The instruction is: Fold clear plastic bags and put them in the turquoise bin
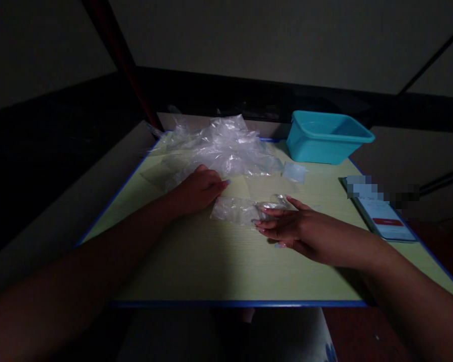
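On the bench [196,266], the clear plastic bag [232,210] is covered at its right end by the right hand [305,229], fingers spread. Beyond its far-left corner, the left hand [202,188] is curled; its grip cannot be determined. Toward the far edge, plastic bags [226,146] are heaped.

Turquoise at two o'clock on the plastic bin [330,138]. Pale yellow-green with faint wood grain across the tabletop [196,271], banded in blue along the rim [241,303]. Clear with silvery-white glints at twelve o'clock on the heaped plastic bags [226,146]; likewise at five, near centre, on the single bag [232,211] by the right hand [298,229]. Pale blue on a nail [227,182] of the left hand [202,186]. Light blue at three on the small square packet [294,172]; farther out, whitish with a red bar on the phone [385,213]. Dark red toward ten on the pole [123,55].
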{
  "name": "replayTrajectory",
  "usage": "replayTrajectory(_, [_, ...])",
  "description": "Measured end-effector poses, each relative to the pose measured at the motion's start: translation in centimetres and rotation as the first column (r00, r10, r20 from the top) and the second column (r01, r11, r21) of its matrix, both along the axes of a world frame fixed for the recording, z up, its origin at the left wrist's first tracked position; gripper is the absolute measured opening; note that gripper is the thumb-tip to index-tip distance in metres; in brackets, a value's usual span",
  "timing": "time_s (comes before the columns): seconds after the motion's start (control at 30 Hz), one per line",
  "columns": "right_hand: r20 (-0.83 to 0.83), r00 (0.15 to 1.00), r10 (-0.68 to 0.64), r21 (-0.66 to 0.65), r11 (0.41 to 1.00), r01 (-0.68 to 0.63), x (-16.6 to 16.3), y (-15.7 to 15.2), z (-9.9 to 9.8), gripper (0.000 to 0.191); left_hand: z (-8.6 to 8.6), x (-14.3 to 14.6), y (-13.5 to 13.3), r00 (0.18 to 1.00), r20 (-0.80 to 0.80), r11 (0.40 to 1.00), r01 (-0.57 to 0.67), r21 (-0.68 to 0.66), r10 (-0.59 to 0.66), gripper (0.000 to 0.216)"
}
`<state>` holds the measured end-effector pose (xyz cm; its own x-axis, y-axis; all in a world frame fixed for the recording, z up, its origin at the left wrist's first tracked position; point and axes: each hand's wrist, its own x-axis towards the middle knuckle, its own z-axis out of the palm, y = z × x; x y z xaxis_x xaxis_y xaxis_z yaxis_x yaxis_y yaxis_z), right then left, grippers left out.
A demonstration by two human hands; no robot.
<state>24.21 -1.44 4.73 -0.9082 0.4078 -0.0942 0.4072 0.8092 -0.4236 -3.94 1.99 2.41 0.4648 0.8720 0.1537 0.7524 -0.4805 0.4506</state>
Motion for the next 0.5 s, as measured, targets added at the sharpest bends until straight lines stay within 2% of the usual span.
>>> replayTrajectory(0.13, [0.018, 1.000, -0.003, -0.001, 1.000, 0.003, -0.1, -0.1, 0.0, 0.035, 0.3, 0.5, -0.8, 0.992, 0.116, 0.993, -0.038, -0.109, 0.051, 0.042])
replayTrajectory(0.23, [0.000, 1.000, -0.008, -0.005, 1.000, 0.008, -0.1, -0.1, 0.0, 0.036, 0.4, 0.8, -1.4, 0.973, 0.223, 0.980, -0.015, -0.200, 0.061, 0.041])
replayTrajectory(0.33, [-0.021, 1.000, -0.010, -0.012, 1.000, 0.009, 0.0, -0.1, -0.2, 0.035, 0.3, 1.0, -1.7, 0.940, 0.338, 0.978, 0.023, -0.208, 0.050, 0.036])
replayTrajectory(0.4, [-0.024, 1.000, -0.007, -0.011, 1.000, 0.006, 0.0, -0.1, -0.2, 0.034, 0.1, 1.1, -1.7, 0.926, 0.369, 0.980, -0.009, -0.200, 0.084, 0.031])
replayTrajectory(0.5, [-0.035, 0.999, -0.007, -0.003, 1.000, 0.007, 0.1, -0.2, -0.2, 0.034, 0.0, 1.1, -1.5, 0.931, 0.332, 0.974, -0.086, -0.208, 0.153, 0.027])
